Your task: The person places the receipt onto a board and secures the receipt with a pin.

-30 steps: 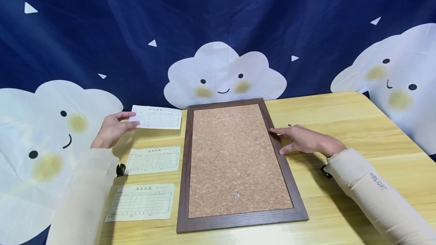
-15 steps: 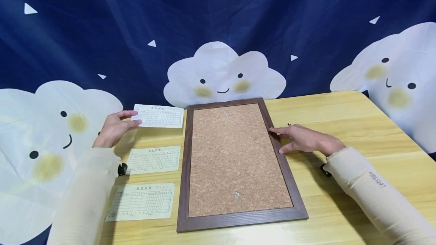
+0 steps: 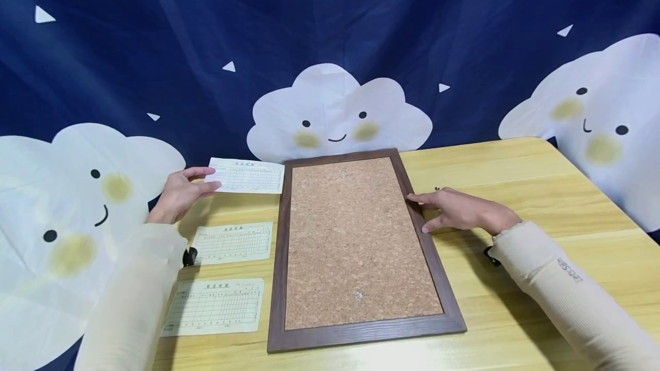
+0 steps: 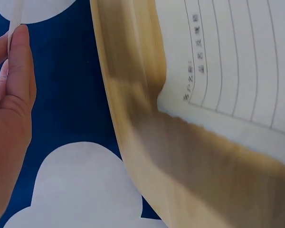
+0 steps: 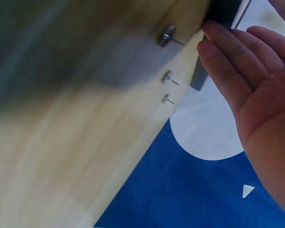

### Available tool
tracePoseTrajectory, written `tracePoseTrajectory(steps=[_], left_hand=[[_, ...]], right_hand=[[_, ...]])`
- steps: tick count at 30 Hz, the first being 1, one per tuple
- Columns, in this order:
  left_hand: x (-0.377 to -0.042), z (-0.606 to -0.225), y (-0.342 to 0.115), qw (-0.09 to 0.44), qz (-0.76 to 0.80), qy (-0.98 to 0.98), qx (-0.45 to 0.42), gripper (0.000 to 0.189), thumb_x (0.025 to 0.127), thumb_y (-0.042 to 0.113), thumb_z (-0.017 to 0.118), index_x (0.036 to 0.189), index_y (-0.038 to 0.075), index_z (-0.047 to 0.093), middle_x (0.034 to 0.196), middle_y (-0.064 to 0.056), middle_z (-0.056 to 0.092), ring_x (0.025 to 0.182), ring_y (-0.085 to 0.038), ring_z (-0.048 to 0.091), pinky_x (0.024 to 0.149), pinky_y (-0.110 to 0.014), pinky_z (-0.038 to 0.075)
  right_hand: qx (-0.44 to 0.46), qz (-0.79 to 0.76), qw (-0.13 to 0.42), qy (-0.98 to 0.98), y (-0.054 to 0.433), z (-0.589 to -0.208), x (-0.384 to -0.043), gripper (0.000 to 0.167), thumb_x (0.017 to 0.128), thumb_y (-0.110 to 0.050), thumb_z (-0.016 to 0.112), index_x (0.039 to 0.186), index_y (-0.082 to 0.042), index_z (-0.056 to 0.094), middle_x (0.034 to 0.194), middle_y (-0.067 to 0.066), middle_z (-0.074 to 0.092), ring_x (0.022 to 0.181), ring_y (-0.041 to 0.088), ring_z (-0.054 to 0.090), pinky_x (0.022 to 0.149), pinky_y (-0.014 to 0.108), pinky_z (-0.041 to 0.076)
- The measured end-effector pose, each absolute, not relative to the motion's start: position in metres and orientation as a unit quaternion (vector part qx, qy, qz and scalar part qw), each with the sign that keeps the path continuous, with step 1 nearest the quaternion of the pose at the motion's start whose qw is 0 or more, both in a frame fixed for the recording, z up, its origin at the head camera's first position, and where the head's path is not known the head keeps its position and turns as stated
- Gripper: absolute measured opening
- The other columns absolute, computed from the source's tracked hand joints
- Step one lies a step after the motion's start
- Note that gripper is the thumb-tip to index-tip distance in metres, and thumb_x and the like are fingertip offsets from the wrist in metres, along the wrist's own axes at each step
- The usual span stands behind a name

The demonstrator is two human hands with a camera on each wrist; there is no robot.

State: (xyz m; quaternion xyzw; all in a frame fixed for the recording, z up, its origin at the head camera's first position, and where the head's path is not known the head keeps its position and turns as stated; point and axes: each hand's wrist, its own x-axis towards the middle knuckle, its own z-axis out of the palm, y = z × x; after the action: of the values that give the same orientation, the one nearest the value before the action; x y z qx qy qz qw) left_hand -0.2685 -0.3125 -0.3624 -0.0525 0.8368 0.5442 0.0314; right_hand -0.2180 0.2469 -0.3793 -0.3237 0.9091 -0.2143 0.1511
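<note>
My left hand (image 3: 180, 192) pinches the left end of a printed receipt slip (image 3: 250, 176) between thumb and fingers. The slip is held up at the table's far side, and its right end comes right up to the frame of a corkboard (image 3: 361, 239). In the left wrist view only the slip's thin edge (image 4: 15, 28) shows at the fingertips. My right hand (image 3: 461, 209) touches the board's dark wooden frame (image 3: 444, 279) on its right side, fingers extended. Two more receipt slips lie left of the board, a middle one (image 3: 234, 242) and a near one (image 3: 213, 306).
Three thumbtacks, among them a large-looking near one (image 5: 167, 35), stand points up on the table beside my right hand. The wooden table (image 3: 567, 216) ends at a blue cloud-patterned cloth (image 3: 330, 10) behind it.
My left hand has moved to the right with the receipt slip, bringing its right end up to the board's frame. The right hand stays at the frame's right side.
</note>
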Motion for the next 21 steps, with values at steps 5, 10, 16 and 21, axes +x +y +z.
tracePoseTrajectory(steps=[5, 10, 16, 21], left_hand=[[-0.269, -0.359, -0.307, 0.038, 0.544, 0.837, -0.048, 0.057, 0.091, 0.006, 0.073, 0.140, -0.009, 0.047, 0.117, -0.009, 0.052, 0.084, 0.001, 0.061, 0.086, -0.025, 0.054], [-0.270, -0.357, -0.303, 0.037, 0.550, 0.834, -0.043, 0.057, 0.090, 0.005, 0.073, 0.139, -0.008, 0.048, 0.119, -0.010, 0.051, 0.083, 0.001, 0.061, 0.083, -0.022, 0.054], [-0.273, -0.359, -0.297, 0.033, 0.555, 0.830, -0.046, 0.056, 0.090, 0.003, 0.072, 0.139, -0.010, 0.048, 0.121, -0.014, 0.050, 0.081, 0.001, 0.060, 0.078, -0.018, 0.054], [-0.272, -0.361, -0.295, 0.036, 0.540, 0.839, -0.057, 0.056, 0.091, 0.004, 0.071, 0.141, -0.006, 0.049, 0.127, -0.017, 0.050, 0.083, 0.000, 0.061, 0.083, -0.024, 0.054]], right_hand=[[-0.319, -0.208, 0.145, 0.913, 0.242, -0.371, -0.223, 0.073, 0.089, -0.025, 0.077, 0.145, 0.007, 0.044, 0.141, 0.025, 0.051, 0.126, 0.038, 0.053, 0.101, 0.052, 0.044], [-0.316, -0.207, 0.123, 0.918, 0.231, -0.363, -0.227, 0.069, 0.090, -0.028, 0.076, 0.145, 0.004, 0.048, 0.138, 0.024, 0.055, 0.123, 0.035, 0.056, 0.103, 0.052, 0.043], [-0.323, -0.222, 0.123, 0.912, 0.217, -0.358, -0.232, 0.065, 0.091, -0.027, 0.075, 0.142, 0.006, 0.051, 0.142, 0.021, 0.053, 0.131, 0.035, 0.049, 0.107, 0.052, 0.039], [-0.333, -0.248, 0.109, 0.903, 0.202, -0.355, -0.240, 0.058, 0.094, -0.024, 0.072, 0.138, 0.009, 0.053, 0.140, 0.024, 0.054, 0.128, 0.038, 0.052, 0.105, 0.052, 0.041]])
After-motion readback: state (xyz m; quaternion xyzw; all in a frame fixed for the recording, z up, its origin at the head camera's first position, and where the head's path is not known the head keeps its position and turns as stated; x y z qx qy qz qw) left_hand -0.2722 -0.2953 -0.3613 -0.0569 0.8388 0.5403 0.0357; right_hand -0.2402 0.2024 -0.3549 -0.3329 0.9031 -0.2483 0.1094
